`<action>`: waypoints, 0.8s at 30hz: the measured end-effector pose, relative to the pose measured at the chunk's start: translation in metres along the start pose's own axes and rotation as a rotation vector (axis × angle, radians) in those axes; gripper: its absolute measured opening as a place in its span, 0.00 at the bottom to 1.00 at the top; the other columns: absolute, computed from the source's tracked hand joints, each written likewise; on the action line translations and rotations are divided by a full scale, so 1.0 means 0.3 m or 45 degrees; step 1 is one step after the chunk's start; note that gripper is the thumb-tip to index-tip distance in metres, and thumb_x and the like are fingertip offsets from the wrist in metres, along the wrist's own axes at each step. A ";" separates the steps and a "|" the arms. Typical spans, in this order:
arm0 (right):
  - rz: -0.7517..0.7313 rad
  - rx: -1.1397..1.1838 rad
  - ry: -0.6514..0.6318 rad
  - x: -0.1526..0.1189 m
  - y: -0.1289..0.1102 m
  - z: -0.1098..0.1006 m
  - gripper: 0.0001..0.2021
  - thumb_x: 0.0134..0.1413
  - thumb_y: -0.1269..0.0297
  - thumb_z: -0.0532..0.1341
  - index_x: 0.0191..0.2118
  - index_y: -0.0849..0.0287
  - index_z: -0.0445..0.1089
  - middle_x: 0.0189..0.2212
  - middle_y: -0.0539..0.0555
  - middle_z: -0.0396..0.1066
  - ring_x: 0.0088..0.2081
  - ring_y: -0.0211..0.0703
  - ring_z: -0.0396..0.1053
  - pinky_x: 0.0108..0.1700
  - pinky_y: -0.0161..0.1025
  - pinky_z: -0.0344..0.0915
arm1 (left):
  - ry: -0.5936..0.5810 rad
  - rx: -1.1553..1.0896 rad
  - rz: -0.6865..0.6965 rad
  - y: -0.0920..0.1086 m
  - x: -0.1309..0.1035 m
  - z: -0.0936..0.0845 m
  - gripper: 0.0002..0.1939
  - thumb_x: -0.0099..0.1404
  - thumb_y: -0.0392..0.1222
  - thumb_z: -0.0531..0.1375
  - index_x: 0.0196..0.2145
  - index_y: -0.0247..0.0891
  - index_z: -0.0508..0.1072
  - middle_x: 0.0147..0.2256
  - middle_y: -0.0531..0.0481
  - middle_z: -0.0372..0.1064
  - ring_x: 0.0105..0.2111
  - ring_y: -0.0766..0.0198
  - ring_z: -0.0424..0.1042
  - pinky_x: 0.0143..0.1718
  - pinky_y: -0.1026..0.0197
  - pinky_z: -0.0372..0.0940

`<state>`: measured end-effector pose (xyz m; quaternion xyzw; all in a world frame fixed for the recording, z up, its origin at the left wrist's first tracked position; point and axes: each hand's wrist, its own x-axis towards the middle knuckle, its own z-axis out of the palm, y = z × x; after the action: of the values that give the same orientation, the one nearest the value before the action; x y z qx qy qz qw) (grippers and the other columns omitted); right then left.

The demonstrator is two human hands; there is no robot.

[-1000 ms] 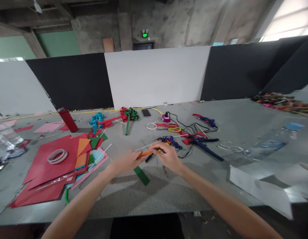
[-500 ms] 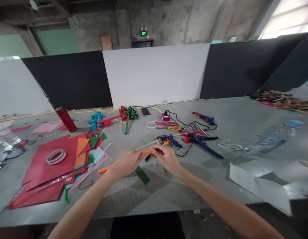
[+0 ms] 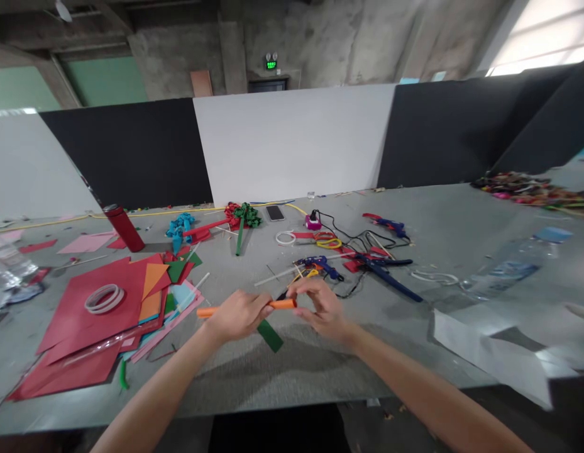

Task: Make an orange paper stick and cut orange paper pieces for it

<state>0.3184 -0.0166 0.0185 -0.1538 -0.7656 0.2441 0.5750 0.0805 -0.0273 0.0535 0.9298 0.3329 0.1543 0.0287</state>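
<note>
My left hand [image 3: 242, 313] is closed around a rolled orange paper tube [image 3: 283, 304], which lies level and sticks out on both sides of the fist. At its right end my right hand [image 3: 322, 307] hovers with thumb and fingers apart, curved about the tube's open mouth. Whether a fingertip touches the rim, I cannot tell. Below the tube a green paper strip [image 3: 270, 336] rests on the table. Just behind the hands is a blue glue gun [image 3: 324, 265]; a small black item beside the tube is mostly hidden.
Stacked red paper [image 3: 65, 314] with a tape roll [image 3: 104, 298] lies at left, near a red bottle [image 3: 125, 228]. Behind are a green paper flower [image 3: 247, 216], a phone [image 3: 275, 213] and tangled black cords [image 3: 352, 236]. A water bottle [image 3: 513, 267] lies at right.
My right hand's fingers have spread from their pinch at the tube's right end, which now shows more. The tube has levelled, and its left end has risen slightly.
</note>
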 end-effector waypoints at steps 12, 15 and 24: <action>-0.296 -0.151 -0.156 0.015 -0.063 -0.016 0.12 0.64 0.64 0.61 0.52 0.52 0.66 0.39 0.54 0.72 0.40 0.43 0.73 0.41 0.41 0.72 | -0.519 -1.343 0.211 0.034 -0.003 -0.172 0.29 0.72 0.64 0.46 0.24 0.39 0.60 0.19 0.55 0.54 0.18 0.69 0.52 0.22 0.62 0.48; -0.282 -0.177 -0.176 0.013 -0.072 -0.019 0.12 0.64 0.65 0.60 0.52 0.51 0.66 0.39 0.54 0.72 0.40 0.43 0.73 0.42 0.42 0.72 | -0.812 -1.559 0.155 0.017 -0.006 -0.180 0.30 0.69 0.67 0.49 0.22 0.39 0.61 0.17 0.53 0.54 0.16 0.68 0.53 0.21 0.61 0.48; -0.278 -0.176 -0.203 0.015 -0.073 -0.021 0.12 0.65 0.64 0.58 0.53 0.51 0.66 0.39 0.55 0.73 0.41 0.45 0.73 0.42 0.43 0.72 | -1.160 -1.689 -0.054 -0.055 -0.032 -0.138 0.34 0.54 0.78 0.54 0.16 0.42 0.62 0.13 0.49 0.51 0.14 0.63 0.51 0.17 0.58 0.49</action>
<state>0.3241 -0.0313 0.0354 -0.0891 -0.8360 0.1381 0.5236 0.0507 -0.0226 0.0877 0.6841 0.1450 -0.0750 0.7109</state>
